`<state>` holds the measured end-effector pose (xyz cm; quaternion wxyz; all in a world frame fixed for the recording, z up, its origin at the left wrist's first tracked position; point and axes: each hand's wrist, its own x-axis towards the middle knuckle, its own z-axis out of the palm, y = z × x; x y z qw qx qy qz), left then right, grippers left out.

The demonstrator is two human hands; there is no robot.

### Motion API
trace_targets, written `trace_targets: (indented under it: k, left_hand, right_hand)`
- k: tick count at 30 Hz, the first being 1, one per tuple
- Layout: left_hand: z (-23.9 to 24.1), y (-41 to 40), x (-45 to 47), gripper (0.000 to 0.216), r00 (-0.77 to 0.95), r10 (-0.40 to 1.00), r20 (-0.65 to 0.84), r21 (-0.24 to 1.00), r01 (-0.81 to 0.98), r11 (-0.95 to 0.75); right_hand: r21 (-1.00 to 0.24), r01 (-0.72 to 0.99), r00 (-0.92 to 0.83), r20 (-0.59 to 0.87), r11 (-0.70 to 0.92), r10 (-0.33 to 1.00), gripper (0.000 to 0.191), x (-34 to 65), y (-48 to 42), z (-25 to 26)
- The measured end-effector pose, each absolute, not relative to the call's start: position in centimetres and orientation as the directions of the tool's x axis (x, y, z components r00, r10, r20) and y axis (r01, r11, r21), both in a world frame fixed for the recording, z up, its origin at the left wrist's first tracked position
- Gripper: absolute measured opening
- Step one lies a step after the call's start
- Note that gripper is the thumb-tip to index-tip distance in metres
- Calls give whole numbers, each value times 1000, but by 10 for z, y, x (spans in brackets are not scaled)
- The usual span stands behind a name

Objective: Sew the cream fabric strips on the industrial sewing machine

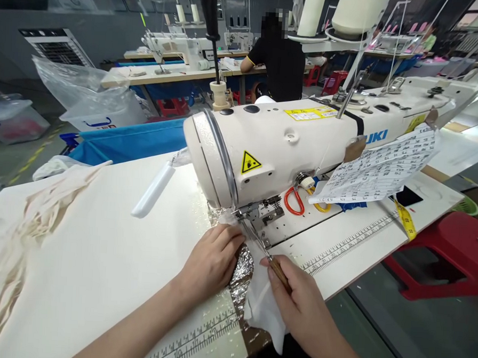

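My left hand (213, 260) lies curled on a shiny silver fabric piece (242, 272), pressing it to the table just before the needle of the white sewing machine (289, 144). My right hand (300, 302) grips a thin tool with a wooden handle (278, 271); its metal tip points up toward the presser foot (256, 222). A white cloth (262, 308) lies under my right hand and hangs over the table's front edge.
Cream fabric (28, 226) is heaped at the table's left. Orange-handled scissors (294, 200), a printed sheet (379, 167) taped to the machine and a yellow tape measure (405, 220) are on the right. A red stool (447, 254) stands right. A person in black (279, 55) sits behind.
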<state>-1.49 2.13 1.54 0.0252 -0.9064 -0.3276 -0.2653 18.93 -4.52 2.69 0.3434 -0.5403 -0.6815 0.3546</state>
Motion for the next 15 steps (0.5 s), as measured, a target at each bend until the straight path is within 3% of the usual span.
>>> trace_targets:
  k: [7,11,15]
  left_hand:
    - [10,25,-12,35,642,633,432,49,685,-727]
    - [12,20,-10,42,588,741,324,116,753,-648]
    - [17,18,-12,37,573,775,268,134,774,-619]
  right_hand:
    - [-756,599,-200,178,264,963,25,185,-37,14]
    - [-644,647,-219,355,408,909,25,192,-40,-6]
    - [-555,664,-330,383,501,863,25,196,-39,-18]
